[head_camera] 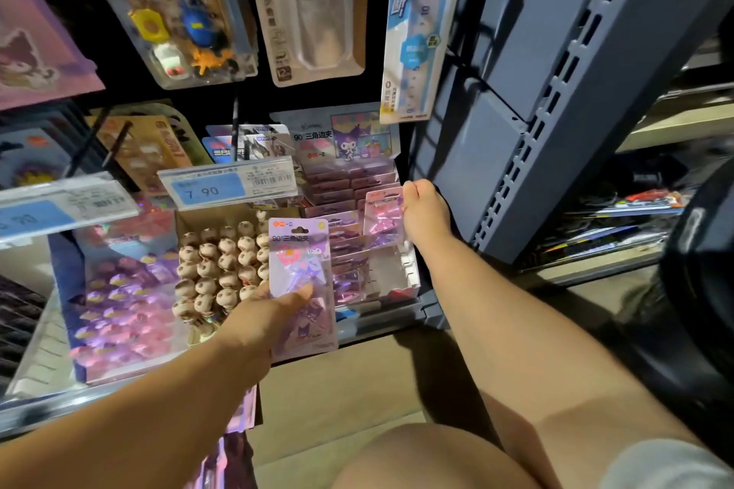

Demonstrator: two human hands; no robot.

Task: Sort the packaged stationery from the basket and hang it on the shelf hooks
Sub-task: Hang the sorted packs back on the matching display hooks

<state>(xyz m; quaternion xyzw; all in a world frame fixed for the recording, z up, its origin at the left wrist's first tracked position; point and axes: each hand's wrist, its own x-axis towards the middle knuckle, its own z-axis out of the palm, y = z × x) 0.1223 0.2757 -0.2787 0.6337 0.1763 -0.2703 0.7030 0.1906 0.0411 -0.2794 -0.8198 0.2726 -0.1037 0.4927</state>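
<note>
Left hand [254, 318] grips purple pack [300, 250]; right hand [423, 210] pinches pink pack [382, 216]; price tag [232, 185] above.

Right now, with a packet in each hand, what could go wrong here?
The right hand pinches the pink packet only by its edge, so it might slip and drop into the display box crooked. The left hand grips the purple packet low down; its top could tip against the brown round-topped items.

Glossy clear-plastic clip packs [302, 282], cardboard display box [411, 270], matt blue-grey metal shelf upright [556, 111].
</note>
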